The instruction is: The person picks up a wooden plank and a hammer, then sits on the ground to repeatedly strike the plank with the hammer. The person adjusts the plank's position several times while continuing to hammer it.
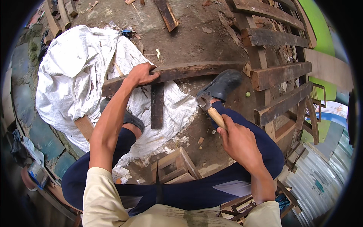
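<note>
My left hand [141, 74] grips the top edge of a long, dark, weathered plank [196, 70] that lies across the ground in front of me. A shorter crosspiece [157, 106] hangs from it toward me. My right hand [237, 138] is closed around the wooden handle of a claw hammer [208, 106], whose metal head sits beside my right foot in a dark rubber shoe [221, 85]. The shoe presses against the plank. My left foot [128, 118] rests on a white sack.
A crumpled white woven sack [73, 68] covers the ground at left. A wooden pallet [278, 72] of dark slats stands at right. A small wooden stool [176, 166] sits between my legs. Loose boards [166, 14] lie at the top; corrugated metal sheet [321, 178] at lower right.
</note>
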`<move>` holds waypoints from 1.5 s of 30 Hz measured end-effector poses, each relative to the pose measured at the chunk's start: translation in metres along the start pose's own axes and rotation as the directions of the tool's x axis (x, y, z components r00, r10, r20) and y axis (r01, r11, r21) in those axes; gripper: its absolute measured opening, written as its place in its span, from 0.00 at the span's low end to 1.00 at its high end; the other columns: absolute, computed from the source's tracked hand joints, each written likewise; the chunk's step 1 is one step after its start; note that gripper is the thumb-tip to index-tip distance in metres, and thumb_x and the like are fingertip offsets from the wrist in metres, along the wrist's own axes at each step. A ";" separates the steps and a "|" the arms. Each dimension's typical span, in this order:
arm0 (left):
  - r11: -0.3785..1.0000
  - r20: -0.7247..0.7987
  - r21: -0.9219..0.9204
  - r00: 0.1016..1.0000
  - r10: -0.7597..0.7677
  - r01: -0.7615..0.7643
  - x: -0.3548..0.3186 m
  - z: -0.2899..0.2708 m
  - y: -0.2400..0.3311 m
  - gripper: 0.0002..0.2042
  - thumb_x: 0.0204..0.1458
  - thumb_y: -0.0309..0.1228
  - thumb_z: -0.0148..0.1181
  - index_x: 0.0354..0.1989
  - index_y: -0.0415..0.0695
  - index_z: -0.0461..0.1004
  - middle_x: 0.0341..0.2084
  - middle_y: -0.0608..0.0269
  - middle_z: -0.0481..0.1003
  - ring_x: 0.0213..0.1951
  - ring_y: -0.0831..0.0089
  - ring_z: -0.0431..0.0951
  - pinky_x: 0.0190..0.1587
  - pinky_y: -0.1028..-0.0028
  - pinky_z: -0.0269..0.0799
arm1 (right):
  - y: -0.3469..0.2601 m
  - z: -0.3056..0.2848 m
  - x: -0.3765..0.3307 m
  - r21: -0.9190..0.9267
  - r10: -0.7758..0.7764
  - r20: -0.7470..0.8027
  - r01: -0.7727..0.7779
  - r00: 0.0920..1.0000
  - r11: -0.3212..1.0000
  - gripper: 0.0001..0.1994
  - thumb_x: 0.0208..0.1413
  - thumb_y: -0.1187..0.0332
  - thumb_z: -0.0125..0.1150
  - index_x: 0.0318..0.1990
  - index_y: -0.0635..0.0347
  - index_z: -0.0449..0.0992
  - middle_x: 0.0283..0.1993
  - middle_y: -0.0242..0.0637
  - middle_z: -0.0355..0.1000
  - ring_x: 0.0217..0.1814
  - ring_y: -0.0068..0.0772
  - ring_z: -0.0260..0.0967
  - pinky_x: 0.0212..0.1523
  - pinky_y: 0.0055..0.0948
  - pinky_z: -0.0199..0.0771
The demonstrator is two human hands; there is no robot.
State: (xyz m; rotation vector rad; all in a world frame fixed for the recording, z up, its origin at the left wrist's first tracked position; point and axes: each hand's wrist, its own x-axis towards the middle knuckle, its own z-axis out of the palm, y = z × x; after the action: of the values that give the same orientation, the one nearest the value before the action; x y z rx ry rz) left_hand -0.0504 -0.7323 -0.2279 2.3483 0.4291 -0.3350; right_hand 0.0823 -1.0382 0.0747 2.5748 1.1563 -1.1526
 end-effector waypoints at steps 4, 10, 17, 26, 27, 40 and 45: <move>0.988 0.066 0.032 0.986 -0.156 0.154 0.003 -0.004 0.007 0.30 0.54 0.55 0.56 0.49 0.37 0.80 0.40 0.40 0.80 0.45 0.44 0.80 0.50 0.56 0.74 | 0.002 0.002 0.000 -0.006 0.008 -0.001 -0.008 1.000 1.000 0.19 0.66 0.63 0.53 0.57 0.67 0.68 0.31 0.56 0.77 0.32 0.60 0.77 0.34 0.52 0.77; 0.955 -0.103 0.020 0.951 -0.293 0.297 -0.017 0.003 0.047 0.32 0.44 0.61 0.64 0.42 0.40 0.82 0.35 0.49 0.81 0.42 0.53 0.82 0.46 0.58 0.75 | 0.007 0.007 0.000 -0.037 0.027 0.011 -0.027 1.000 0.999 0.19 0.66 0.63 0.53 0.58 0.67 0.68 0.31 0.56 0.77 0.32 0.61 0.77 0.34 0.52 0.78; 0.979 -0.475 0.171 0.880 -0.014 0.108 -0.050 0.054 0.050 0.24 0.41 0.51 0.70 0.37 0.43 0.78 0.31 0.60 0.74 0.36 0.63 0.76 0.43 0.66 0.67 | 0.003 0.006 0.000 -0.023 0.083 0.071 -0.081 0.994 0.996 0.19 0.66 0.62 0.54 0.59 0.63 0.68 0.34 0.54 0.78 0.36 0.60 0.76 0.38 0.53 0.74; 0.987 -0.507 0.158 0.861 0.048 0.038 -0.053 0.055 0.049 0.25 0.40 0.48 0.71 0.44 0.46 0.78 0.31 0.61 0.73 0.35 0.61 0.76 0.42 0.64 0.66 | 0.006 0.012 0.000 -0.049 -0.004 0.040 0.006 0.999 0.999 0.19 0.66 0.63 0.53 0.57 0.67 0.67 0.31 0.56 0.77 0.31 0.61 0.78 0.32 0.53 0.78; 0.987 -0.518 0.156 0.854 0.047 0.040 -0.054 0.056 0.049 0.25 0.40 0.48 0.71 0.44 0.46 0.78 0.31 0.61 0.72 0.35 0.61 0.76 0.42 0.64 0.66 | 0.006 0.013 0.000 -0.054 -0.007 0.039 0.009 0.999 0.999 0.19 0.66 0.63 0.53 0.57 0.68 0.67 0.31 0.56 0.77 0.31 0.60 0.78 0.32 0.52 0.78; 0.894 0.305 0.302 0.855 -0.420 0.331 -0.062 -0.013 -0.002 0.54 0.25 0.79 0.63 0.45 0.35 0.76 0.37 0.45 0.80 0.42 0.52 0.82 0.45 0.56 0.76 | 0.006 0.011 0.001 -0.037 0.051 0.034 -0.050 0.998 0.998 0.19 0.65 0.63 0.55 0.58 0.65 0.69 0.34 0.56 0.77 0.35 0.61 0.76 0.37 0.54 0.75; 0.887 -0.111 0.389 0.969 -0.221 0.247 -0.076 0.000 0.004 0.53 0.28 0.80 0.60 0.45 0.35 0.74 0.42 0.47 0.78 0.48 0.56 0.78 0.55 0.56 0.69 | 0.004 0.013 0.006 0.028 0.085 0.009 -0.086 0.996 0.996 0.19 0.65 0.63 0.55 0.58 0.63 0.69 0.37 0.58 0.78 0.40 0.64 0.76 0.41 0.54 0.74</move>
State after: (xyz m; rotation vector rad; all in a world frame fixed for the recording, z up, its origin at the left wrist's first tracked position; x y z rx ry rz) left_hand -0.1176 -0.7510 -0.1981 2.7167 0.7395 -0.5038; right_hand 0.0799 -1.0418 0.0605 2.6101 1.0244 -1.1684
